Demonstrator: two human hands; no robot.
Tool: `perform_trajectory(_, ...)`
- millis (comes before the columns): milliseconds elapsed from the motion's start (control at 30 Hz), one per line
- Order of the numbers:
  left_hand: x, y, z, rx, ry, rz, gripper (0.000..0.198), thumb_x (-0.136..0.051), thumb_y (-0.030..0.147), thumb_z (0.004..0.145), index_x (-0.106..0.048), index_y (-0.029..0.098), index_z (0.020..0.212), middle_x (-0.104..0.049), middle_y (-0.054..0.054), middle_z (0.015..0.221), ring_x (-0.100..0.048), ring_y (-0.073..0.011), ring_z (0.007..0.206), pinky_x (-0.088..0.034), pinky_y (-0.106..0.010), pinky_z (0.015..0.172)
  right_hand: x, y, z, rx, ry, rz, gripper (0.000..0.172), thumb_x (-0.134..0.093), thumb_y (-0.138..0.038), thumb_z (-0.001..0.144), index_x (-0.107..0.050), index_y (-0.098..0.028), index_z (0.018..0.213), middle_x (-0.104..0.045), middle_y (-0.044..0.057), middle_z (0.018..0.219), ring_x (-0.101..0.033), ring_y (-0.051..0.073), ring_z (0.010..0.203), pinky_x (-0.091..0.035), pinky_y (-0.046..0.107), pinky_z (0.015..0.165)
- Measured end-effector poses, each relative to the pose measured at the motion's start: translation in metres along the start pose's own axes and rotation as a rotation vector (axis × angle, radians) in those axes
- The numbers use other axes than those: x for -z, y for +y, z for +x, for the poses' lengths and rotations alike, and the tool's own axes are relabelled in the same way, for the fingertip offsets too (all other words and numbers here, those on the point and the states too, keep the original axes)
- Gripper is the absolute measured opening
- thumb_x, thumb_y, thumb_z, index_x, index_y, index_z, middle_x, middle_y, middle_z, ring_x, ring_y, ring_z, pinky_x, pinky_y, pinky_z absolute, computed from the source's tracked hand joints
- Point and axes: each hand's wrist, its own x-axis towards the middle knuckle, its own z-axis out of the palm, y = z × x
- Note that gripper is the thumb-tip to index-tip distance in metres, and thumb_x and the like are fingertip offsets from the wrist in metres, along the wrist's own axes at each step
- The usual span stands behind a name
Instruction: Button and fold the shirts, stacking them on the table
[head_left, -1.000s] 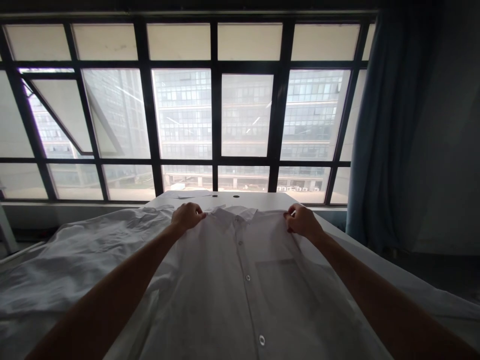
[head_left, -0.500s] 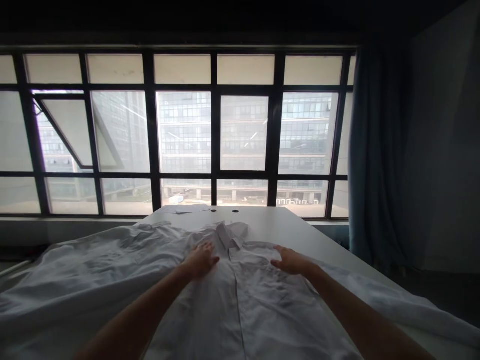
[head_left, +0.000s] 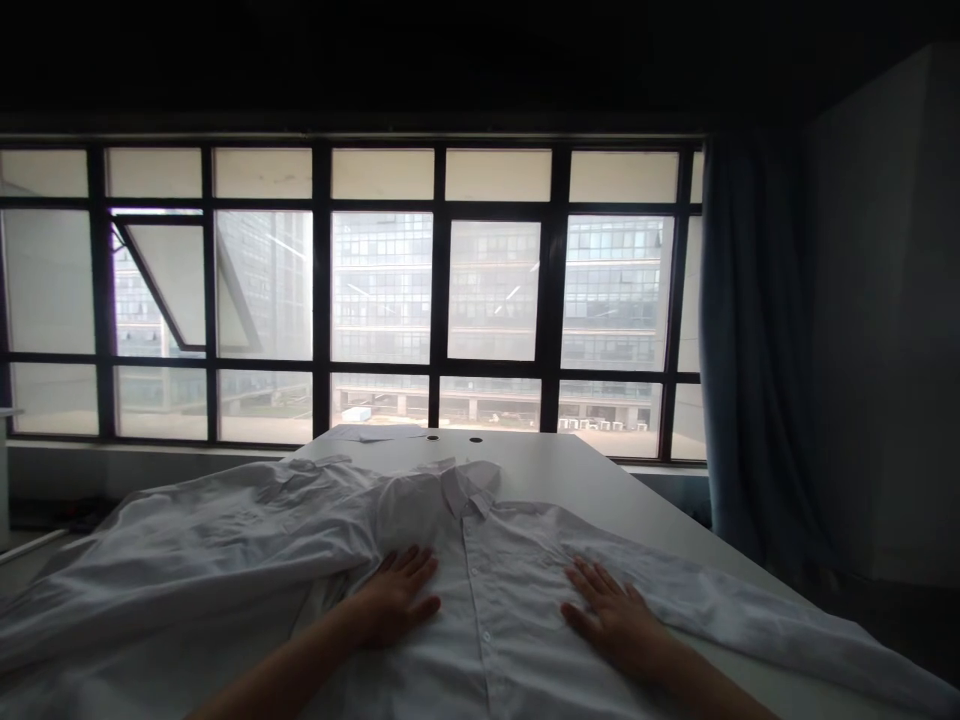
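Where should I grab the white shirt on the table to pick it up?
Probably the collar of the white shirt. Come from above on the near side, reaching between the left hand and the right hand. The collar seems to stand up a little, so it gives you an edge to pinch, while the shirt's front lies flat on the table.

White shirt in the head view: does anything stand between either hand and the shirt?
Nothing visible does. The left hand and the right hand both lie flat with fingers spread, directly on the front of the white shirt, and no other object shows between them and the cloth.
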Motion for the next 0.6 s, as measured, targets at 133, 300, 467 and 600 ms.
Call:
perform_trajectory(133, 0.009, 0.0, -0.003, -0.007, -0.023, 0.013, 0.075, -0.031, 0.058, 0.1, -0.026, 0.019, 0.164, -0.014, -0.008, 0.169, -0.009, -0.028, 0.158, -0.007, -0.049, 0.128, -0.004, -0.004, -0.006, -0.081, 0.014, -0.032, 0.078, -0.029, -0.066, 0.104, -0.029, -0.019, 0.166, -0.008, 0.004, 0.164, -0.006, 0.033, 0.152, -0.011, 0.063, 0.121)
perform_trajectory(300, 0.004, 0.005, -0.005, -0.002, 0.037, 0.049, 0.069, -0.027, 0.055, 0.102, -0.033, 0.021, 0.161, -0.022, -0.009, 0.167, -0.019, -0.0276, 0.156, -0.016, -0.048, 0.128, -0.005, -0.014, -0.013, -0.138, 0.028, -0.049, 0.075, -0.028, -0.065, 0.105, -0.028, -0.021, 0.166, -0.008, 0.004, 0.164, -0.008, 0.033, 0.152, -0.015, 0.067, 0.119)
perform_trajectory(467, 0.015, 0.003, -0.024, 0.11, 0.193, 0.166, 0.054, -0.046, 0.044, 0.096, -0.059, 0.025, 0.145, -0.044, -0.011, 0.159, -0.04, -0.0302, 0.147, -0.028, -0.05, 0.123, -0.009, -0.018, -0.021, -0.1, 0.317, -0.121, 0.048, -0.04, -0.04, 0.107, -0.062, -0.016, 0.142, -0.047, 0.016, 0.148, -0.044, 0.034, 0.136, -0.03, 0.054, 0.117)
perform_trajectory(600, 0.047, -0.025, -0.06, 0.441, 0.401, 0.254, 0.048, -0.047, 0.019, 0.09, -0.065, 0.022, 0.135, -0.054, -0.011, 0.151, -0.051, -0.0291, 0.138, -0.04, -0.047, 0.113, -0.008, -0.022, -0.027, 0.001, 0.437, -0.159, 0.033, -0.041, -0.019, 0.104, -0.073, -0.015, 0.108, -0.065, 0.016, 0.116, -0.061, 0.03, 0.107, -0.043, 0.045, 0.103)
